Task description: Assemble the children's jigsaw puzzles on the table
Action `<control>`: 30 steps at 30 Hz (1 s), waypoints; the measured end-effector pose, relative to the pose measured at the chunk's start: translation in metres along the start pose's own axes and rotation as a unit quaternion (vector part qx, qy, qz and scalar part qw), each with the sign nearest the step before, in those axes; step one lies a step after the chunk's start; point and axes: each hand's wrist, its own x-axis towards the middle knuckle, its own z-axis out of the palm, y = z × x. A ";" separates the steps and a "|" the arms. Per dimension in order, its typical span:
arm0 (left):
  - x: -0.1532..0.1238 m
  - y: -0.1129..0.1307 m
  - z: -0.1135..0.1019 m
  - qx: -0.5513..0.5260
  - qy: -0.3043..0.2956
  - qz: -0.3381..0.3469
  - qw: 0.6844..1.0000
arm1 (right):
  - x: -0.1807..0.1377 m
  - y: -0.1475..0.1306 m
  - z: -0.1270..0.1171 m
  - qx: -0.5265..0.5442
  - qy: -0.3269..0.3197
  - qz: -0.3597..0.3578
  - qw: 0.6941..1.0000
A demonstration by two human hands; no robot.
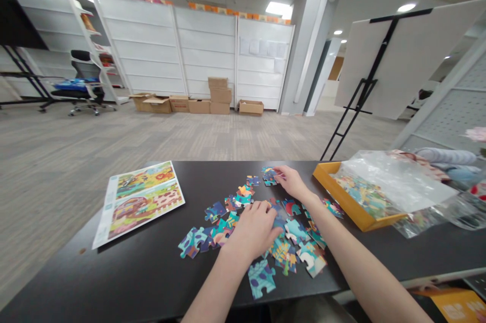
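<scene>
Colourful jigsaw puzzle pieces [298,231] lie scattered and partly overlapping on the black table [144,277]. My left hand [255,227] rests palm down over the middle of the pile, fingers stretched forward, hiding several pieces beneath it. Further forward, my right hand [293,183] has its thumb and fingertips closed on the edge of a dark blue puzzle piece [269,176] near the table's far edge. Just left of that piece lies another blue puzzle piece [252,180]. A teal puzzle piece [261,278] is closest to me.
A picture sheet [144,199] with animal scenes lies at the left. To the right stands a yellow box [353,206] holding more pieces, with clear plastic bags [395,181] over it. Beyond the table are an easel [364,92] and cardboard boxes [220,97].
</scene>
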 end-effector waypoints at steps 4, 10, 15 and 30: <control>-0.001 -0.002 0.002 0.003 0.008 0.006 1.000 | -0.007 -0.007 -0.008 -0.115 -0.011 -0.062 0.991; -0.001 -0.004 0.005 -0.001 0.017 0.007 1.000 | -0.013 -0.010 0.000 -0.167 -0.064 -0.097 0.979; -0.001 -0.002 0.003 -0.004 0.008 0.004 1.000 | -0.009 -0.004 0.005 -0.170 -0.060 -0.079 0.980; -0.001 -0.001 0.002 -0.006 0.006 0.002 1.000 | -0.007 -0.007 0.007 -0.135 -0.079 -0.072 0.985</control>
